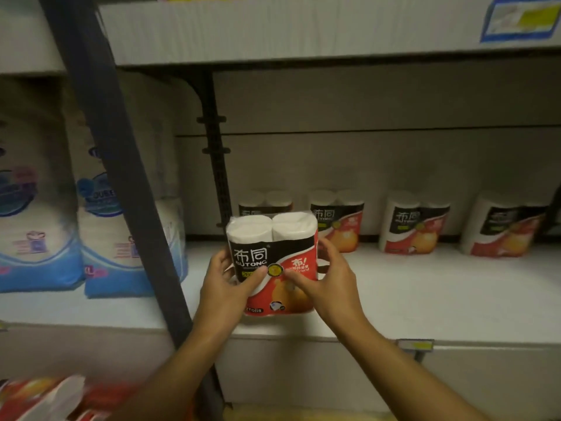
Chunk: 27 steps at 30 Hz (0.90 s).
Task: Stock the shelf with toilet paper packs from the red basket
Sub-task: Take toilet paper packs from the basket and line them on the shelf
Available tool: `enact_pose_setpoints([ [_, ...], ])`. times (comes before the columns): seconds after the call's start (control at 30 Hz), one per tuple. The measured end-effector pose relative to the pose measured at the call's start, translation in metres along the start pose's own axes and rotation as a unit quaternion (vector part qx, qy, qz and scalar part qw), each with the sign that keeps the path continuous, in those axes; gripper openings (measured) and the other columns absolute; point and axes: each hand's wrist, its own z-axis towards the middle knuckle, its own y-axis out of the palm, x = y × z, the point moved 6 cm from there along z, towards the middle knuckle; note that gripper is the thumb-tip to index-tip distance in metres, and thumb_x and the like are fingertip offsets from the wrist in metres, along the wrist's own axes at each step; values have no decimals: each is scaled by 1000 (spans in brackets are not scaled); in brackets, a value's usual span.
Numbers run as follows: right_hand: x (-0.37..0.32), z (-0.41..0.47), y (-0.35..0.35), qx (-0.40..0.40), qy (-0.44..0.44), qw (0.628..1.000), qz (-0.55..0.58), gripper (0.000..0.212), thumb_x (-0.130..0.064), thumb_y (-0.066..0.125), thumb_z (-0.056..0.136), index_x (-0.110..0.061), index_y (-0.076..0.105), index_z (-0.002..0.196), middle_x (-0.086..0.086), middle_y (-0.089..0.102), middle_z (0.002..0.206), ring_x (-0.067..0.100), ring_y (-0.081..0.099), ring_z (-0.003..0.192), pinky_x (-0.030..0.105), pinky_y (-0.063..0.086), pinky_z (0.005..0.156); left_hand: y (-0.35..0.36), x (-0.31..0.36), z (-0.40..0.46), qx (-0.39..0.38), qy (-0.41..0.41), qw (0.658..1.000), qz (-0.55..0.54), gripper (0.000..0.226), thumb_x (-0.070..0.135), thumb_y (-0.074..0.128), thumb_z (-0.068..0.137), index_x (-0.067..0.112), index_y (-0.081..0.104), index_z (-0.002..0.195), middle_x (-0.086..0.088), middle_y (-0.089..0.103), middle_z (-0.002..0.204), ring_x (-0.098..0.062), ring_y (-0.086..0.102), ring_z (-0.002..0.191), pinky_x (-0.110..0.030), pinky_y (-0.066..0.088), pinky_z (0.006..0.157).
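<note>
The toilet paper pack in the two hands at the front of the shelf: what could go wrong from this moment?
1. The pack stands close to the front edge of the shelf; released here, it might tip off forward.
2. The left hand and the right hand grip only its lower half, so the tall pack could tilt.
3. Pushed back carelessly, it could knock the pack behind it in the back row.

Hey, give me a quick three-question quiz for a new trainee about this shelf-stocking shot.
1. True or false: only one hand holds the front pack.
2. How many matching packs stand along the back of the shelf?
3. The blue and white bags sit on which side of the dark post: A left, B right?

Key: 1 false, the left hand and right hand both grip it. 2 four. 3 A.
</note>
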Motion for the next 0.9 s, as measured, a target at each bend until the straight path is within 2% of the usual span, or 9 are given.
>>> enact_pose_setpoints([
  [0.13, 28, 16, 13, 4, -3, 1000, -5, 80, -43, 82, 66, -29, 41, 134, -13, 54, 120, 4, 52, 106, 17, 46, 85, 5, -31, 26, -21, 1, 999, 37, 80, 28, 77, 74, 27, 34, 141, 5, 49, 140, -7, 48, 117, -30, 45, 95],
  [0.27, 55, 31, 28, 2, 16, 1000, 9, 76, -43, 81, 66, -32, 41, 130, -19, 51, 110, -4, 52, 93, 9, 43, 78, 13, -53, 45, -32, 1, 999, 42, 79, 29, 74, 77, 26, 32, 143, 5, 49, 138, -10, 49, 118, -32, 47, 93],
  [0.33, 65, 41, 38, 5, 17, 1000, 11, 75, -43, 82, 66, -33, 41, 128, -18, 53, 113, -2, 54, 97, 15, 49, 83, 16, -62, 54, -29, -1, 999, 26, 74, 26, 73, 79, 25, 35, 142, 6, 52, 130, -10, 53, 113, -27, 49, 86],
  [0.4, 72, 53, 49, 8, 10, 1000, -2, 77, -46, 82, 66, -32, 42, 130, -13, 56, 121, 5, 56, 108, 29, 52, 93, 16, -71, 67, -23, -4, 1000, 4, 67, 23, 72, 80, 27, 38, 138, 8, 54, 124, -8, 56, 108, -21, 49, 78],
  [0.57, 80, 84, 71, 7, -13, 999, -33, 85, -50, 81, 64, -28, 39, 134, -4, 57, 128, 14, 55, 116, 40, 51, 97, 14, -85, 98, -4, 3, 1000, -23, 67, 22, 71, 81, 26, 38, 139, 7, 55, 124, -9, 57, 109, -20, 48, 78],
  [0.8, 88, 100, 82, 13, -23, 999, -39, 87, -55, 80, 63, -29, 39, 135, -5, 59, 126, 13, 58, 114, 41, 53, 95, 12, -92, 113, 8, 16, 1000, -20, 61, 22, 69, 83, 31, 40, 135, 12, 55, 117, 6, 56, 95, -15, 48, 70],
  [0.9, 88, 105, 82, 10, -33, 999, -37, 86, -50, 82, 64, -26, 40, 135, -4, 59, 126, 10, 58, 111, 32, 52, 93, 14, -92, 117, 9, 13, 1000, -26, 64, 19, 69, 84, 27, 38, 139, 16, 54, 111, 8, 55, 89, -7, 48, 59],
])
